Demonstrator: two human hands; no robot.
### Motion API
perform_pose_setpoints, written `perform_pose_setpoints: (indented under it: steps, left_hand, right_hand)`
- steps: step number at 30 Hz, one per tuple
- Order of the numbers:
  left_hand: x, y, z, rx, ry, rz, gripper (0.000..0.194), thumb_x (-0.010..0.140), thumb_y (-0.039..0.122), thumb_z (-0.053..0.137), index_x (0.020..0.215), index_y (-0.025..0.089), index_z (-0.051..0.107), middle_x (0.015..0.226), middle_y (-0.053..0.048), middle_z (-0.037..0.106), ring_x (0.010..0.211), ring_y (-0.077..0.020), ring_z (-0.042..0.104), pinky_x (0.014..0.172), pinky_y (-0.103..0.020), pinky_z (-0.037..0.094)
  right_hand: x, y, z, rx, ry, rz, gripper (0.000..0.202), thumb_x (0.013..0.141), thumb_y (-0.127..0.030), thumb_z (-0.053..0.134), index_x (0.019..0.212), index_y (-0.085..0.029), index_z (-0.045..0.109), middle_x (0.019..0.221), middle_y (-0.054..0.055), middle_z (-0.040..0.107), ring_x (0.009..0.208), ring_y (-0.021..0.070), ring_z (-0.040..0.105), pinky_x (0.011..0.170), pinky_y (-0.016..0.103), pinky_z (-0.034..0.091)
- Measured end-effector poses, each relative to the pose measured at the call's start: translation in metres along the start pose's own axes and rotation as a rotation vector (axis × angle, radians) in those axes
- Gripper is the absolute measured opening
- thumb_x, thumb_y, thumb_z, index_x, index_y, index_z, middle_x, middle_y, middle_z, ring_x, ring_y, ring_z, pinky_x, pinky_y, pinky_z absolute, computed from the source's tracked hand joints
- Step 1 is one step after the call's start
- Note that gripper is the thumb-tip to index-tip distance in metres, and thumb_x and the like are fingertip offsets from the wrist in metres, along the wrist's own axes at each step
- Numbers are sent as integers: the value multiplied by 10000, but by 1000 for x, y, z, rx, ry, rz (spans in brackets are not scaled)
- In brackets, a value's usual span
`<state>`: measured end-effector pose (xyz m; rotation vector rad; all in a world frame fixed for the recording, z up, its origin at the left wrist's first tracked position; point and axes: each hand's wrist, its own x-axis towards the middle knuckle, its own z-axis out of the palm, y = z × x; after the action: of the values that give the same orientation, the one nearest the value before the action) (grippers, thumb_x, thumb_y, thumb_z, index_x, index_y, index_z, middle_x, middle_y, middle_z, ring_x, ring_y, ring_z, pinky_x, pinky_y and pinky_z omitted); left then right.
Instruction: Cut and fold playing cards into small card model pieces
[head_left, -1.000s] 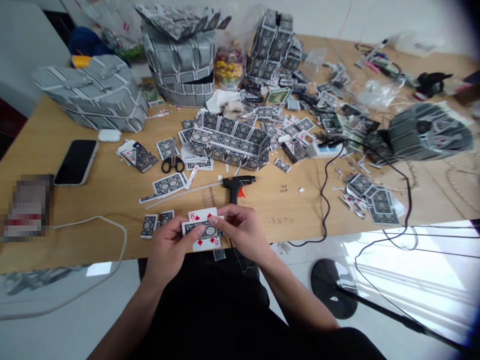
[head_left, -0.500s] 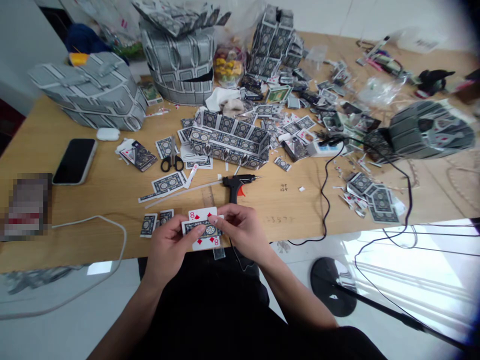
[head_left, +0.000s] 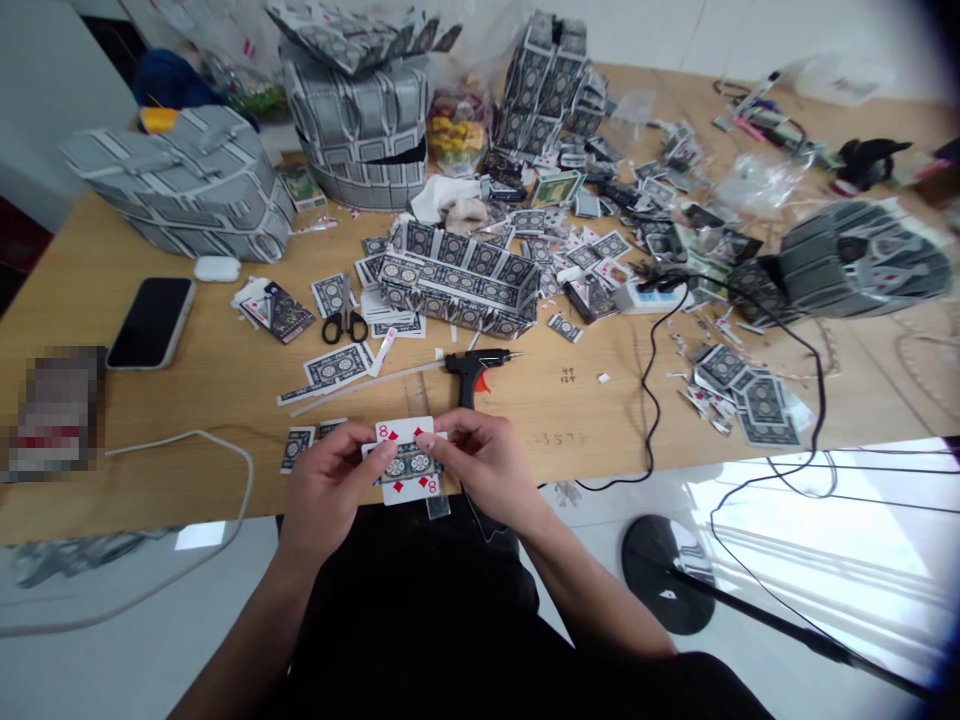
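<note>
Patterned card (head_left: 409, 464) between hands, long axis left-right, crosswise over eight of diamonds (head_left: 406, 430); left hand (head_left: 324, 488) pinching left side, right hand (head_left: 484, 464) right side; both equally near.

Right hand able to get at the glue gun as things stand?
Probably yes: the glue gun lies just beyond the right hand, nothing evident between them, though that hand would likely have to release the held cards first.

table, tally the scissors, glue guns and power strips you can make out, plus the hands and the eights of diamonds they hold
Scissors: 1
Glue gun: 1
Power strip: 1
Hands (left hand, right hand): 2
Eight of diamonds: 1
Total: 6
</note>
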<state>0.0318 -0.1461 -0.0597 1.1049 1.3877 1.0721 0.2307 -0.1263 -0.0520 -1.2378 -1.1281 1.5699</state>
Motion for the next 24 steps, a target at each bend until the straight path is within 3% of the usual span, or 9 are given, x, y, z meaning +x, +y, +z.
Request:
perform_pose_setpoints:
  steps: [10,16,24]
  left_hand:
    - [0,-4,-3,-16,-2,39,196,872,354,880,835,195,772,745,3,756,667,-129,661,637,-202,547]
    - [2,-4,0,-86,11,61,229,869,362,896,1021,204,828,855,-35,831,799,-194,782,728,-257,635]
    - [2,-5,1,-63,40,151,124,876,273,879,981,228,830,805,-7,825,676,-129,723,630,-188,572]
  right_hand:
    - [-1,-1,1,6,15,-3,375,812,-538,910,860,-184,797,600,-19,610,538,112,457,501,262,363]
    - [-1,2,3,46,10,-46,352,821,-514,912,903,-193,791,644,-20,653,554,117,517,533,264,452]
    - [-1,9,5,84,21,-110,259,848,-423,907,979,-224,806,697,-19,679,601,127,557,568,270,464]
